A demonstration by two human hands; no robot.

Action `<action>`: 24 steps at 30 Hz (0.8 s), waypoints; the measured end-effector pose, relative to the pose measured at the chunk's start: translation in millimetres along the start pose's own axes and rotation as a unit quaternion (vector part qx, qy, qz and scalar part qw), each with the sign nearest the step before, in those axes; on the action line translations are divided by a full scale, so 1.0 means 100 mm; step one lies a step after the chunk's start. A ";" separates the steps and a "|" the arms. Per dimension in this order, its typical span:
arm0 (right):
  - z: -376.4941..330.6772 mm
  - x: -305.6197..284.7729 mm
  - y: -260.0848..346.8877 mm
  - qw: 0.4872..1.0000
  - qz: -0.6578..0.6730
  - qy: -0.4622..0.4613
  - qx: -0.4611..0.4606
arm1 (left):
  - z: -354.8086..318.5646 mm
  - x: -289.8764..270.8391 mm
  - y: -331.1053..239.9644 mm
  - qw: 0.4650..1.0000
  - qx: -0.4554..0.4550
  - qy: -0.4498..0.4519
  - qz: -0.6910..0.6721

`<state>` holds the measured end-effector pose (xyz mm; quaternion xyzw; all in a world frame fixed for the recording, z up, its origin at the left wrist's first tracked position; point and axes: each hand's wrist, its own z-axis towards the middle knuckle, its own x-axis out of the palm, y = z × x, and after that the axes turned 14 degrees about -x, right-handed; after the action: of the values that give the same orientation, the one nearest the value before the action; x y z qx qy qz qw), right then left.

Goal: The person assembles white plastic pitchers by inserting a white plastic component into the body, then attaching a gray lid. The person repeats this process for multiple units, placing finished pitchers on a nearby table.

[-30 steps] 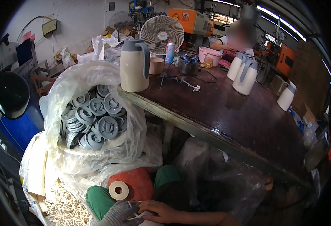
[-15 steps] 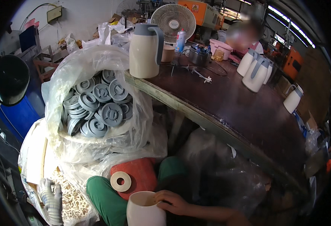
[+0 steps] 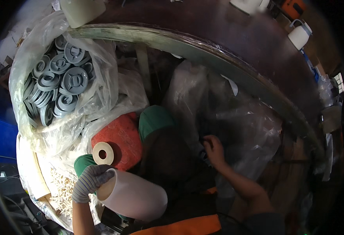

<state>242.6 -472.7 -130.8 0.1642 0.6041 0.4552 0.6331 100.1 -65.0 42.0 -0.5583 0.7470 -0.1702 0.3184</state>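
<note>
My left hand, in a striped grey glove, grips the rim of a white jug body. This hollow shell lies tilted over my lap, its open end toward the glove. Beside it, a cream ring with a round hole rests on a red pad between my green-clad knees. Out to the right, my bare right hand is stretched toward a clear plastic bag, its fingers loosely bent and apart. Nothing shows in them; the dark area at the fingertips is hard to make out.
A plastic sack of several grey lids stands at the left. Below it, a white sack holds small cream pieces. The dark table curves across the far side, with jugs on it.
The view has tipped downward. My right hand has let go of the jug body's rim and moved right. My gloved left hand has come in from the left and taken hold; the jug body is now tilted.
</note>
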 end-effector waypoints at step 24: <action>0.44 -0.78 0.58 0.970 0.215 -0.073 0.082 | 0.64 0.45 -0.10 0.896 0.070 0.191 -0.394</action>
<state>272.0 -487.4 -29.6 0.3741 0.5421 0.5166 0.5471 142.1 -104.0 -12.6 -0.7401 0.4983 -0.4370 0.1143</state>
